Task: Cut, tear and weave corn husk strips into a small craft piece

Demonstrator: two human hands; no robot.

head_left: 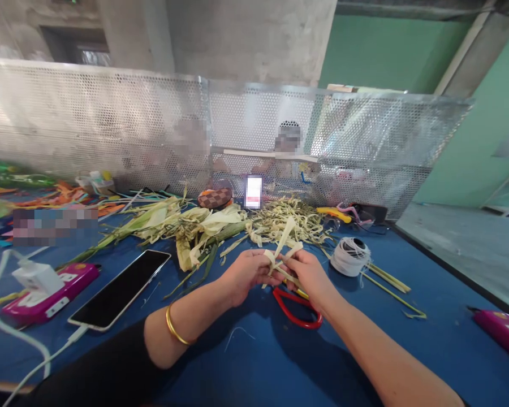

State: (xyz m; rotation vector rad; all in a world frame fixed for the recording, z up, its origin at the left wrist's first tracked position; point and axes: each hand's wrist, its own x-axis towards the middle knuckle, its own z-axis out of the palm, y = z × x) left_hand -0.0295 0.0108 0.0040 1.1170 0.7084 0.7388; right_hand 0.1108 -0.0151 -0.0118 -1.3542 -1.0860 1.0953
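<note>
Pale strips of corn husk (pixel 285 240) cross each other between my two hands, above the blue table. My left hand (pixel 251 274) pinches the strips from the left, fingers closed on them. From the right, my right hand (pixel 305 271) grips the same husk, with one strip standing up between the hands and another angling to the right. Just below my right hand lie scissors with red handles (pixel 299 322), partly covered by it. A ball of white string (pixel 350 257) sits to the right of my right hand.
Husk leaves (pixel 195 226) and a pile of shredded strips (pixel 292 220) lie behind my hands. To the left are a charging phone (pixel 121 288) and a magenta power strip (pixel 53 294). A perforated metal screen (pixel 152 124) closes off the back; people sit behind it.
</note>
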